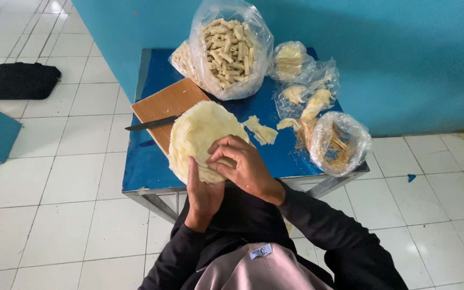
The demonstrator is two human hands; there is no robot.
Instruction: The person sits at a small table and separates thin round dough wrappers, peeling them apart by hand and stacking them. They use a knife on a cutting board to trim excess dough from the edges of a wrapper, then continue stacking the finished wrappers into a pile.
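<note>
A stack of thin, round, pale yellow wrapper sheets [197,130] rests in my left hand [202,194], which supports it from below with the thumb up along its edge. My right hand [243,164] lies on the stack's right edge, fingertips pinching at the top sheet. The stack hovers over the near edge of a small blue table [140,166]. Under its far side lie a brown cutting board [166,103] and a dark knife [150,124].
A big clear bag of pale rolled sticks [229,48] stands at the table's back. Smaller bags with filling [302,80] and crumbs [336,142] sit on the right, with torn wrapper scraps [261,130] beside them. A black cushion [20,80] lies on the white tiled floor.
</note>
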